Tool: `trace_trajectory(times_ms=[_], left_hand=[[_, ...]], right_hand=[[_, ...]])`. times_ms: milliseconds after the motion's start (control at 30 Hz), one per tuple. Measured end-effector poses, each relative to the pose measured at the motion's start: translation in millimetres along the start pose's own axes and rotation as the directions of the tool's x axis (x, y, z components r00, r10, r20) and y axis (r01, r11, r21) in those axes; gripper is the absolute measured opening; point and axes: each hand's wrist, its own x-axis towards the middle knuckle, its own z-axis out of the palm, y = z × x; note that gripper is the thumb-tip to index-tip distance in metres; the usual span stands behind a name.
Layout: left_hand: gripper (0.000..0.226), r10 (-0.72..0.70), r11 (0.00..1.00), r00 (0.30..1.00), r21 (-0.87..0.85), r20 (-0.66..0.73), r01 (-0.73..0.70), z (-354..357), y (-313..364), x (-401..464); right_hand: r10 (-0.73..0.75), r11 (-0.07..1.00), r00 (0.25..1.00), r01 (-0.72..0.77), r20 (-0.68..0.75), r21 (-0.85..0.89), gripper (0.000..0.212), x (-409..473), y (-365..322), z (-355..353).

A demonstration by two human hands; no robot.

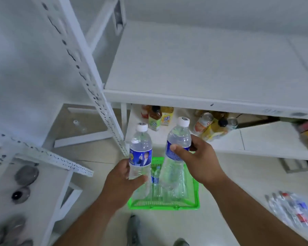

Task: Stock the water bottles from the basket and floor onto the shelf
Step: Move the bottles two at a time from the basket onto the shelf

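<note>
Two hands each grip one upright water bottle above a green basket (pixel 164 205) on the floor. Left hand (pixel 122 183) wraps the left bottle (pixel 140 151); right hand (pixel 201 162) wraps the right bottle (pixel 178 144), below the white shelf (pixel 194 71).

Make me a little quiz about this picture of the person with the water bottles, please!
1. True or false: each hand holds one water bottle.
2. What colour is the basket on the floor?
3. Where are the juice bottles? A) on the top shelf B) on the lower shelf C) in the basket

Key:
1. True: the left hand grips the left bottle, the right hand the right bottle.
2. Green, see the basket.
3. B: the juice bottles stand on the lower shelf.
</note>
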Motion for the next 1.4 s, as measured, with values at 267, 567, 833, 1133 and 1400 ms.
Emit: trace_trajectory(times_ms=[267, 567, 833, 1133, 1400], left_hand=[[0.058, 0.252, 0.964, 0.965, -0.069, -0.071, -0.256, -12.3, 130.1, -120.9], [0.055, 0.376, 0.920, 0.912, -0.048, -0.166, -0.388, 9.7, 189.1, -175.7], [0.040, 0.383, 0.919, 0.911, -0.039, -0.155, -0.393, 13.3, 219.1, -147.9], [0.044, 0.378, 0.925, 0.915, 0.015, -0.139, -0.379, -14.5, 256.3, -47.2], [0.043, 0.430, 0.903, 0.895, 0.027, -0.120, -0.430, -32.7, 289.7, 30.8]], right_hand=[[-0.250, 0.968, 0.967, 0.250, -0.054, -0.012, 0.023, -81.1, -131.2, -81.4], [-0.394, 0.918, 0.917, 0.396, -0.060, 0.019, 0.025, -118.4, -188.6, -135.0], [-0.384, 0.921, 0.920, 0.387, -0.075, 0.033, 0.022, -85.6, -204.3, -149.1], [-0.373, 0.928, 0.922, 0.369, -0.107, -0.052, 0.022, 11.2, -237.4, -130.3], [-0.320, 0.948, 0.936, 0.317, -0.145, -0.045, 0.019, 83.0, -258.0, -112.2]])
